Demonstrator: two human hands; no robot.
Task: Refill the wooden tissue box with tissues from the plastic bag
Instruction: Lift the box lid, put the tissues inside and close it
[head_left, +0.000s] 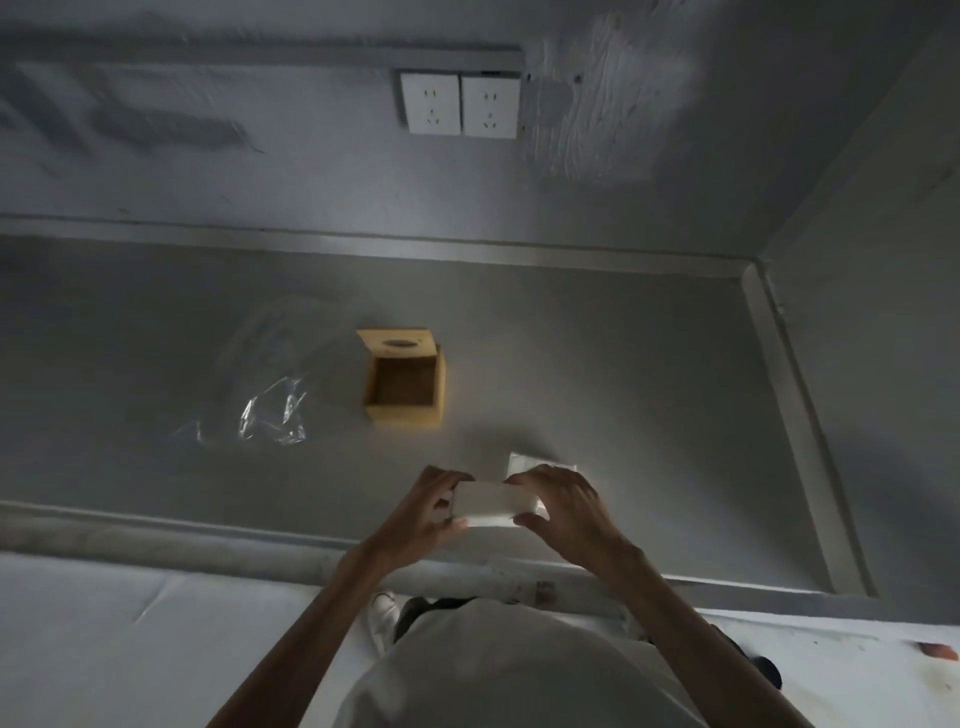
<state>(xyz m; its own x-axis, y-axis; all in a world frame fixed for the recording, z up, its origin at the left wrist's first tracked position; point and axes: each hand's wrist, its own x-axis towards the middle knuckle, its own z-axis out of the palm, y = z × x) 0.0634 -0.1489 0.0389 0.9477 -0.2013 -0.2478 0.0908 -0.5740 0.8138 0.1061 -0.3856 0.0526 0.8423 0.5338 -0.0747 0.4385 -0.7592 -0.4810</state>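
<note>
**Tissue stack squared up, box waiting open**

Because a loose stack of tissues splays the moment it is pinched from one side, I hold the white rectangular stack of folded tissues (493, 503) from both ends at once. My left hand (428, 512) is curled around its left end, thumb underneath and fingers over the top; my right hand (558, 512) closes on the right end the same way. Held so, the stack stays flat and square above the near part of the grey counter (623, 374), just inside its raised front edge. I judge this two-ended grip is meant to keep the sheets aligned so they can drop into a snug opening as one block.

Just beyond my right hand, partly hidden by it, a second small white piece (524, 461) lies on the counter; whether it is more tissue or a bit of wrapper I cannot tell.

Farther out, straight ahead of the stack, the small square wooden tissue box (405, 387) stands with its mouth upward and its inside bare, so nothing has gone in yet. Its wooden lid with the oval slot (397, 342) lies behind the box, touching its far edge, out of the path my hands would take.

To the left of the box, the crumpled clear plastic bag (270, 415) lies flat and slack, apparently emptied and pushed aside.

At the far wall, two white wall sockets (460, 104) sit above the counter.
</note>
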